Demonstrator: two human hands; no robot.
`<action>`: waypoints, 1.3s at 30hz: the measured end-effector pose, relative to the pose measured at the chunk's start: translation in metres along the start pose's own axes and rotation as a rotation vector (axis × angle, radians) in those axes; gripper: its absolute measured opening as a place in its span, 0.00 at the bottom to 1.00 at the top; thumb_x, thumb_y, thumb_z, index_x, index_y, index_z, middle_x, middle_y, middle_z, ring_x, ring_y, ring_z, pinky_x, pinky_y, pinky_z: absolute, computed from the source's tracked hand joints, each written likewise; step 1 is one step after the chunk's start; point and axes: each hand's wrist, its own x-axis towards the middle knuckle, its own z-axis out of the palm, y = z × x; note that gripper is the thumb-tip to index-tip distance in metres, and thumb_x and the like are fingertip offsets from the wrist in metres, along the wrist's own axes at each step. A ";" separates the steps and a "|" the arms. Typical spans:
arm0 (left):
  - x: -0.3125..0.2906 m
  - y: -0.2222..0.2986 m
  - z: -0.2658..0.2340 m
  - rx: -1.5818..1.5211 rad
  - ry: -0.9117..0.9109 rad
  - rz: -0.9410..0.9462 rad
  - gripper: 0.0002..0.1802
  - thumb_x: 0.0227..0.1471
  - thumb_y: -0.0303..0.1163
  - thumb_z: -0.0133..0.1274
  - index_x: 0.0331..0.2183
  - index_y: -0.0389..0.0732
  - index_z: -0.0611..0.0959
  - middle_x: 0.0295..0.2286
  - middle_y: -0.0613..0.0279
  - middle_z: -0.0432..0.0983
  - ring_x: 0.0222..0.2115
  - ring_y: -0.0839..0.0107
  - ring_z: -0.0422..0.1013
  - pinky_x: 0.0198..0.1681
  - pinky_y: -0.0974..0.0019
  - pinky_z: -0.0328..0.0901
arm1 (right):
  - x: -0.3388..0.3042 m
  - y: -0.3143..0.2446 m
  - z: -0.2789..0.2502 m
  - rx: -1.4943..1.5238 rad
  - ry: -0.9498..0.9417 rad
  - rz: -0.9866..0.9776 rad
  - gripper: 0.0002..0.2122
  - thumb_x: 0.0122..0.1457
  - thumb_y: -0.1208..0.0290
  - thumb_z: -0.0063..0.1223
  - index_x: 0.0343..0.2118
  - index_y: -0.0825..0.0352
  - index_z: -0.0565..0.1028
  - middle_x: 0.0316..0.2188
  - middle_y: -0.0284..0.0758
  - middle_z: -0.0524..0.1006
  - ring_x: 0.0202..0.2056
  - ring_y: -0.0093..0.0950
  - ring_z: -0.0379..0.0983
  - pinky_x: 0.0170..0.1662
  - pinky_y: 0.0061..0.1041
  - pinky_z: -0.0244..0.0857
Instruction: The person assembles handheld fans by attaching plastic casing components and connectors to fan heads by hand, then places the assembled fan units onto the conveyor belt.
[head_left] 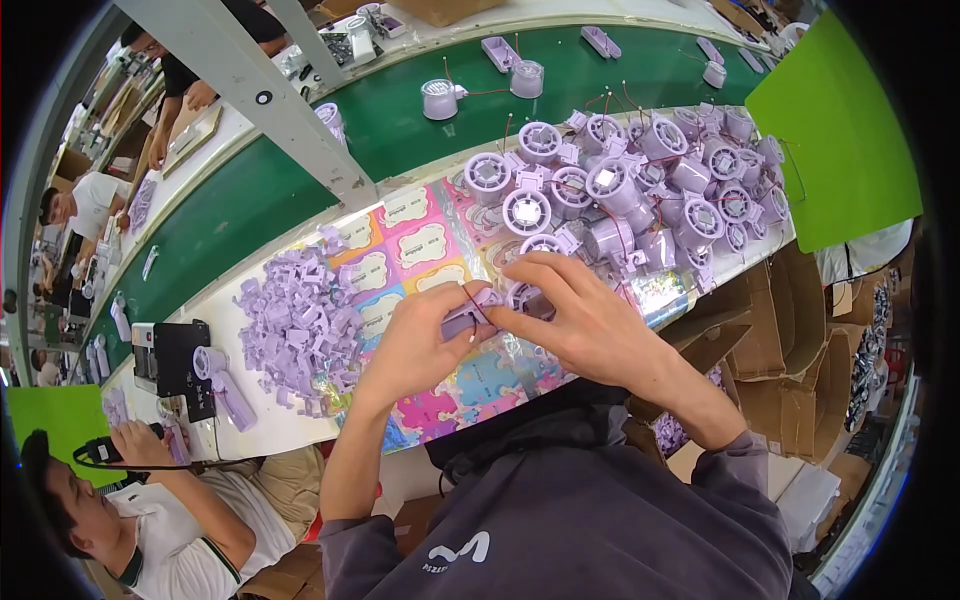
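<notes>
Both my hands meet over the colourful printed sheets on the bench. My left hand (422, 335) is closed round a lilac plastic part (463, 322) with thin dark red wires crossing it. Thumb and fingers of my right hand (585, 318) grip the same part from its other end; the fingers partly hide a round lilac housing there, and I cannot tell whether it is joined on. Just beyond my right hand lies a big heap of round lilac fan housings (608, 180) with wires. Left of my left hand is a pile of small lilac plastic clips (300, 325).
A green conveyor belt (400, 145) carries a few lilac parts behind the bench. A grey metal post (265, 100) stands at its near edge. On the left sit a handheld lilac fan (230, 390), a black box (185, 365) and a seated co-worker (180, 510). Cardboard boxes (790, 340) stand at right.
</notes>
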 end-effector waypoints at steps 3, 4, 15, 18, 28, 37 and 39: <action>-0.002 -0.006 0.003 -0.018 0.043 0.021 0.23 0.47 0.24 0.65 0.47 0.33 0.82 0.34 0.48 0.79 0.33 0.52 0.78 0.38 0.59 0.71 | 0.000 -0.002 0.001 -0.038 0.016 -0.014 0.17 0.49 0.73 0.57 0.45 0.61 0.77 0.52 0.42 0.70 0.57 0.42 0.66 0.57 0.39 0.66; -0.003 -0.009 0.004 -0.010 0.061 0.057 0.22 0.47 0.23 0.65 0.47 0.33 0.82 0.32 0.49 0.79 0.31 0.55 0.78 0.37 0.61 0.70 | 0.000 -0.002 -0.001 -0.036 0.016 -0.014 0.17 0.49 0.73 0.57 0.45 0.61 0.77 0.52 0.42 0.70 0.57 0.42 0.66 0.57 0.39 0.66; 0.022 -0.020 0.008 -0.422 0.106 -0.030 0.18 0.51 0.23 0.65 0.44 0.30 0.83 0.36 0.64 0.82 0.35 0.81 0.73 0.40 0.71 0.69 | 0.010 0.013 -0.005 -0.035 0.119 0.039 0.24 0.49 0.76 0.56 0.53 0.58 0.76 0.57 0.41 0.68 0.60 0.43 0.64 0.61 0.42 0.65; 0.065 -0.044 0.004 -0.533 0.294 -0.134 0.11 0.56 0.29 0.61 0.41 0.34 0.84 0.35 0.68 0.81 0.34 0.82 0.72 0.39 0.73 0.66 | 0.007 0.021 0.000 -0.122 0.271 0.126 0.29 0.47 0.79 0.55 0.58 0.59 0.74 0.59 0.43 0.69 0.59 0.43 0.65 0.61 0.42 0.65; 0.248 -0.166 -0.061 -0.006 1.049 -0.440 0.20 0.55 0.40 0.59 0.42 0.33 0.84 0.37 0.45 0.83 0.40 0.49 0.80 0.45 0.53 0.70 | -0.085 0.020 0.096 0.194 0.369 0.452 0.11 0.47 0.80 0.61 0.35 0.65 0.79 0.31 0.34 0.76 0.29 0.33 0.75 0.31 0.31 0.70; 0.293 -0.181 -0.078 0.502 1.373 -0.431 0.25 0.43 0.32 0.61 0.44 0.29 0.81 0.46 0.35 0.72 0.53 0.42 0.64 0.60 0.47 0.57 | -0.076 0.028 0.102 0.116 0.299 0.363 0.09 0.46 0.76 0.64 0.31 0.62 0.78 0.29 0.32 0.75 0.28 0.32 0.76 0.30 0.29 0.70; 0.294 -0.159 -0.069 0.647 1.267 -0.097 0.30 0.40 0.31 0.61 0.48 0.31 0.80 0.48 0.39 0.72 0.56 0.45 0.62 0.63 0.47 0.53 | -0.078 0.032 0.101 0.103 0.287 0.386 0.09 0.46 0.76 0.64 0.31 0.62 0.78 0.29 0.32 0.75 0.28 0.32 0.76 0.30 0.29 0.70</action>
